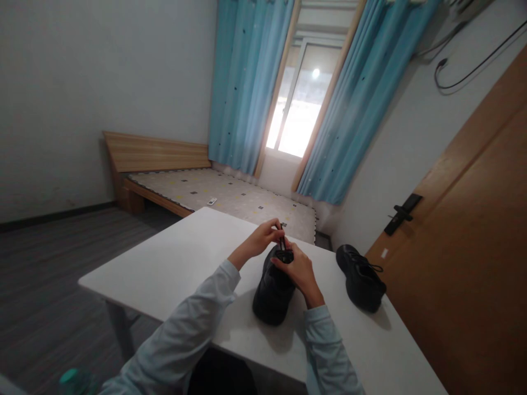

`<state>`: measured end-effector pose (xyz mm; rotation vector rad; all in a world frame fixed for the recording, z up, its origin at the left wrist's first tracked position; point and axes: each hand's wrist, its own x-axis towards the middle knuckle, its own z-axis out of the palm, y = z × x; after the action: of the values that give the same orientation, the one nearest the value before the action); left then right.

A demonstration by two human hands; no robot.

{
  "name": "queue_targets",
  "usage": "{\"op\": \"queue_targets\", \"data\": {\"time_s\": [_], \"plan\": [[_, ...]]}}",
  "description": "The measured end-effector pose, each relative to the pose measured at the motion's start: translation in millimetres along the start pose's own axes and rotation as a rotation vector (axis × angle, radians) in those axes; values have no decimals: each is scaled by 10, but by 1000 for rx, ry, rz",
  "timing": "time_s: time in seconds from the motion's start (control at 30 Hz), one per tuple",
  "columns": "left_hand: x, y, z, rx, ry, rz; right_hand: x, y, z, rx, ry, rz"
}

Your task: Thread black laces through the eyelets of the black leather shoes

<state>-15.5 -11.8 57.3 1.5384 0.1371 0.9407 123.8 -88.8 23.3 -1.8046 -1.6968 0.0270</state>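
Observation:
A black shoe (272, 293) lies on the white table (177, 263) in front of me, toe toward me. My left hand (263, 237) pinches a black lace (282, 240) above the far end of the shoe and pulls it up. Against the top of the shoe near the lace holes rests my right hand (300, 270), its fingers closed on the shoe's upper edge. A second black shoe (361, 277), its laces tied, stands apart to the right on the same table.
A wooden door (473, 247) with a black handle (401, 213) stands close to the table's right side. Beyond the table are a low bed (214, 192) with a small remote on it, blue curtains (247, 82) and a bright window (298, 104).

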Motion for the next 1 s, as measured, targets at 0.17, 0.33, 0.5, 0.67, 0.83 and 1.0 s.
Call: {"op": "queue_targets", "data": {"time_s": [0.17, 0.33, 0.5, 0.67, 0.83, 1.0], "plan": [[-87, 149, 27, 62, 39, -11, 6, 25, 17, -10, 9, -11], [-280, 342, 233, 452, 100, -3, 12, 27, 65, -42, 34, -25], [-449, 520, 531, 617, 148, 20, 8, 44, 92, -113, 29, -40], [-558, 591, 659, 729, 266, 67, -15, 42, 65, -116, 16, -34], [-635, 625, 712, 807, 345, 116, -28, -10, 21, -100, -4, -44], [-693, 593, 795, 999, 333, 211, -50, -22, -17, -57, 11, -51]]}}
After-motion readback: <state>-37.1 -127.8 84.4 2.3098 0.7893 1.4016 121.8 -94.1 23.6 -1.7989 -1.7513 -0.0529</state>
